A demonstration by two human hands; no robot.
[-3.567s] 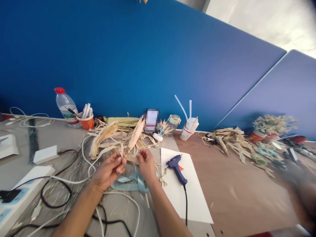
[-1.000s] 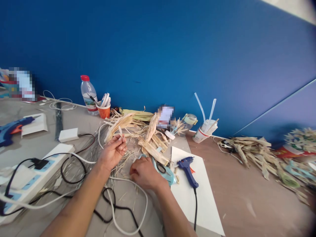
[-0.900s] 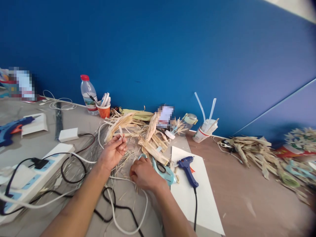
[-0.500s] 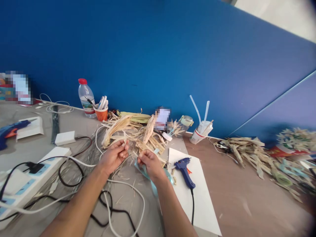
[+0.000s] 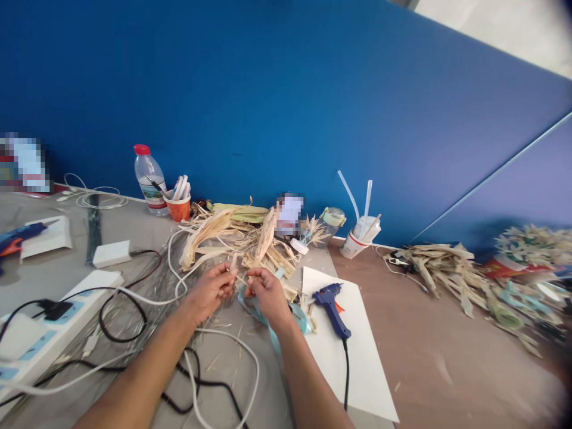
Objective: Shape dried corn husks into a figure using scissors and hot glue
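Observation:
My left hand (image 5: 211, 293) is closed in a pinch, with a small pale piece of dried corn husk (image 5: 234, 262) standing up from its fingertips. Close beside it, my right hand (image 5: 268, 293) pinches a thin pale husk strip (image 5: 241, 279) that spans the small gap between the hands. Just beyond both lies a pile of dried corn husks (image 5: 208, 235). Light blue ribbon (image 5: 274, 339) lies under and beside my right wrist. To the right, a blue glue gun (image 5: 331, 307) rests on a white sheet (image 5: 357, 369).
White and black cables loop near my forearms beside a white power strip (image 5: 42, 339). Behind are a bottle (image 5: 152, 185), an orange cup (image 5: 179, 208), a phone (image 5: 289, 214), a jar (image 5: 331, 223) and a paper cup with straws (image 5: 353, 245). More husks (image 5: 440, 265) lie right.
My hands have come closer together, the left moving right and slightly down. The husk piece now stands more upright at my left fingertips. The view has shifted slightly.

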